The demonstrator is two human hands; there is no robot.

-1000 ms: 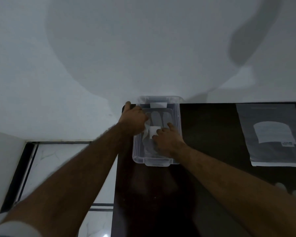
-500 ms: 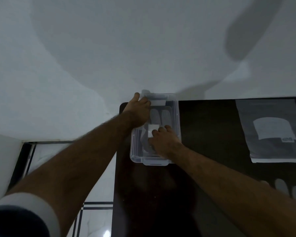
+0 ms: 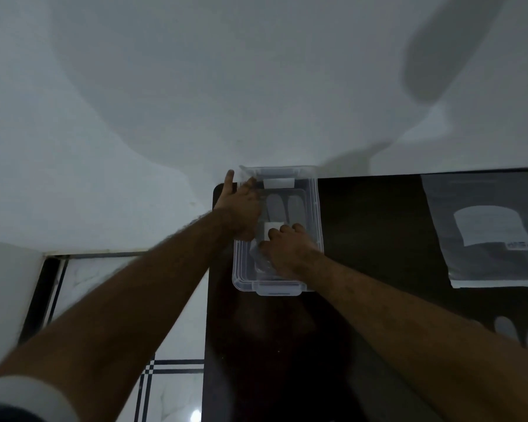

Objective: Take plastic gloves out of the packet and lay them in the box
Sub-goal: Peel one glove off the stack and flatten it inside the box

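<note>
No text can be read anywhere. The packet [image 3: 488,229] on the dark table [image 3: 378,226] carries a pale label [image 3: 489,225] with a small dark mark [image 3: 517,245] at its lower right corner, too blurred to make out. Faint print along the packet's top edge is equally illegible. A white tag [image 3: 278,183] at the far end of the clear box [image 3: 316,208] shows no lettering
</note>
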